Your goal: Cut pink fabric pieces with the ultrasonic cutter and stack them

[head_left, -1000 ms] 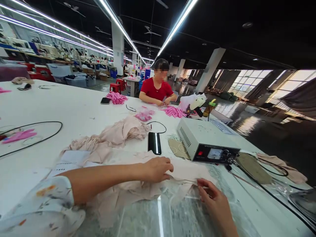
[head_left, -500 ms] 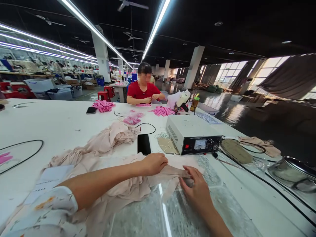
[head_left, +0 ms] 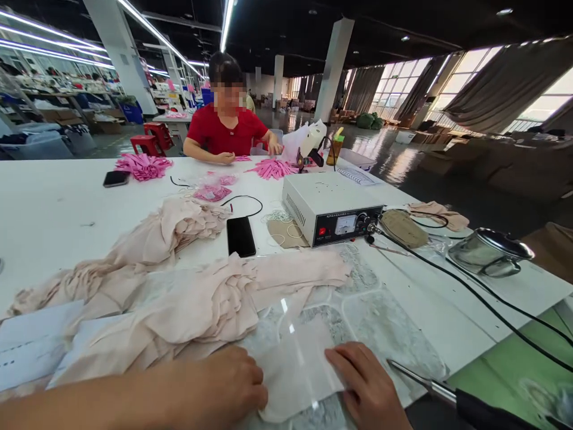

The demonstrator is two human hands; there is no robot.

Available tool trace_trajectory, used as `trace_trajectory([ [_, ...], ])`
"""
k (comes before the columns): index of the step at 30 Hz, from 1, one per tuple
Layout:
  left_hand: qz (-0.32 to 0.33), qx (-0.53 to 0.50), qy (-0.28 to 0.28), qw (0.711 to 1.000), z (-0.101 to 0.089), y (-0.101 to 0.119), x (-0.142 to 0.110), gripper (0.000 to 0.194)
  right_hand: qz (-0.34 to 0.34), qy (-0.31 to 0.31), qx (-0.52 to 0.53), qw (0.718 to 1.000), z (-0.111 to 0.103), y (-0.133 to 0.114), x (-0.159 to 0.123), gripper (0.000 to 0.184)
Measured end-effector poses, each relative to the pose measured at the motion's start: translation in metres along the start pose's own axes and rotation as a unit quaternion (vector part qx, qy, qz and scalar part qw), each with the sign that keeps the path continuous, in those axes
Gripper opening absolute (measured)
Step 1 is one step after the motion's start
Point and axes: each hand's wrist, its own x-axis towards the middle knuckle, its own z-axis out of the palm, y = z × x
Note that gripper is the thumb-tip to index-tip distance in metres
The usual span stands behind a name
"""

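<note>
My left hand (head_left: 228, 385) and my right hand (head_left: 367, 388) are low at the near edge of the white table (head_left: 58, 215). Between them lies a small pale beige fabric piece (head_left: 295, 364) on a clear sheet (head_left: 376, 316). The left hand's fingers are curled on the piece's left edge. On the right edge, the other hand's fingers pinch the piece. A heap of the same beige fabric (head_left: 188, 298) spreads just beyond the hands and to the left.
A white box machine with a dial (head_left: 331, 209) stands behind, with a black phone (head_left: 240, 236) beside it. Black cables (head_left: 470, 292) run right past a metal pot (head_left: 490, 254). A black-handled tool (head_left: 452, 399) lies by my right hand. A person in red (head_left: 226, 128) works opposite among pink pieces (head_left: 271, 169).
The view tipped down and both hands drew back toward me from the fabric heap to the near edge, bringing one small fabric piece onto the clear sheet.
</note>
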Motion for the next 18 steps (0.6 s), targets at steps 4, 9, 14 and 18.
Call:
trace_trajectory([
  [4,0.006,-0.036,0.003,0.999,-0.004,0.001,-0.007,0.012,0.05,-0.011,-0.018,0.998,-0.013,0.007,-0.013,0.055],
  [9,0.05,-0.028,0.064,0.996,-0.02,0.002,0.027,0.013,0.134,0.022,-0.04,0.99,-0.016,0.024,-0.009,0.036],
  [14,0.19,0.059,0.176,0.964,-0.003,-0.002,0.082,0.022,0.208,0.071,-0.045,0.974,-0.032,0.02,0.006,0.026],
  [18,0.198,0.108,0.218,0.949,0.019,-0.013,0.097,0.03,0.246,0.106,-0.027,0.963,-0.061,0.001,-0.005,0.02],
])
